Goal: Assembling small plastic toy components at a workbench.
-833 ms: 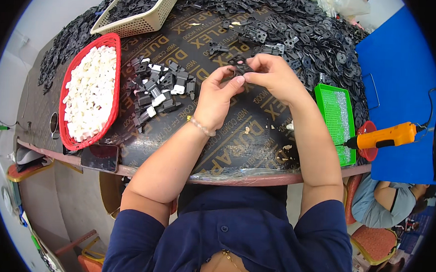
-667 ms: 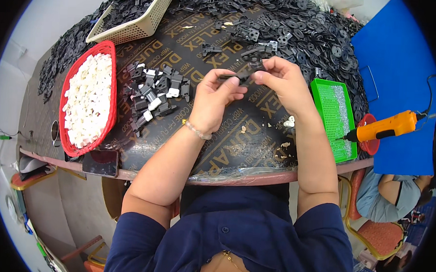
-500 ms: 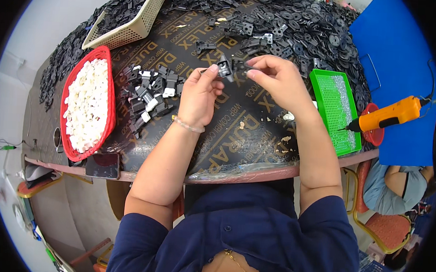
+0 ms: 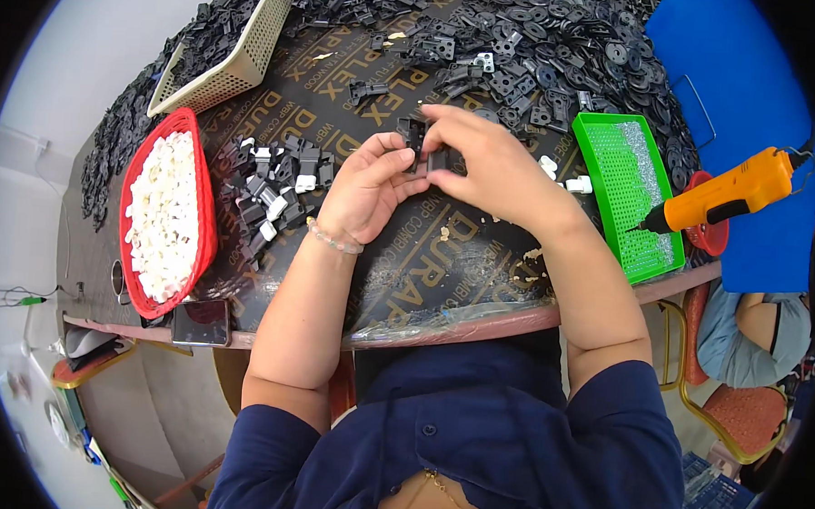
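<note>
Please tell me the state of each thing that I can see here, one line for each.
Left hand: pinching the small black part.
Right hand: gripping the same part.
Red basket: full of white pieces.
Green tray: nearly empty.
Orange tool: lying unused.

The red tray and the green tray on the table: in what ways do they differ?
The red tray is oval and lies left of the hands; the green tray is rectangular and lies to their right. The red tray is heaped with small white pieces; the green tray holds only a thin strip of shiny bits. Both are plastic, with low rims.
</note>
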Demonstrator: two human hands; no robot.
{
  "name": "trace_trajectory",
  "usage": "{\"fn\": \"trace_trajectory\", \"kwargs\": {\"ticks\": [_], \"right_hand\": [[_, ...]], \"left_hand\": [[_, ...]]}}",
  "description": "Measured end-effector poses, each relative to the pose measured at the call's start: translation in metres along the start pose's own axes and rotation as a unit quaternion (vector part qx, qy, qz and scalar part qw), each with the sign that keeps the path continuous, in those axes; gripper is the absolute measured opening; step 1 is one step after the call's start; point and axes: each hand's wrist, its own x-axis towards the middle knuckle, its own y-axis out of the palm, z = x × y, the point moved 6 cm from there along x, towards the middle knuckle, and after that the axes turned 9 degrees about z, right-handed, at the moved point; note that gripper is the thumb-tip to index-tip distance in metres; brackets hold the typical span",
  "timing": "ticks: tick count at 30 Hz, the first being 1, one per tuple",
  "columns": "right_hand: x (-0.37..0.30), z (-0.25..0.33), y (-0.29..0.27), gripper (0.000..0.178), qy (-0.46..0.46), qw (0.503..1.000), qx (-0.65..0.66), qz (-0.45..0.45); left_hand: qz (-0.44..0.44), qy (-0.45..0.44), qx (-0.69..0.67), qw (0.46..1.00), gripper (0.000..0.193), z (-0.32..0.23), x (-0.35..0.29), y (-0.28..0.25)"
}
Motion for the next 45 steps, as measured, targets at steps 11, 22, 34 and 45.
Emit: {"fn": "trace_trajectory", "kwargs": {"ticks": [11,22,34,45], "right_hand": [[0.006,0.004,-0.007,0.065,-0.016,0.986,0.149,-0.075],[0.006,0.017,-0.006,0.068,-0.058,0.995,-0.016,-0.085],[-0.002,-0.023,-0.019,0.019,0.150,0.975,0.159,0.041],[-0.043,-0.076,-0.069,0.024,0.382,0.906,-0.151,0.104]], "left_hand": [[0.065,0.018,-0.121,0.990,0.030,0.000,-0.003,0.020],[0.074,0.057,-0.101,0.991,0.033,0.000,-0.003,0.028],[-0.068,0.094,0.451,0.885,0.023,-0.008,-0.010,0.029],[-0.080,0.126,0.054,0.987,0.013,-0.012,-0.005,0.011]]}}
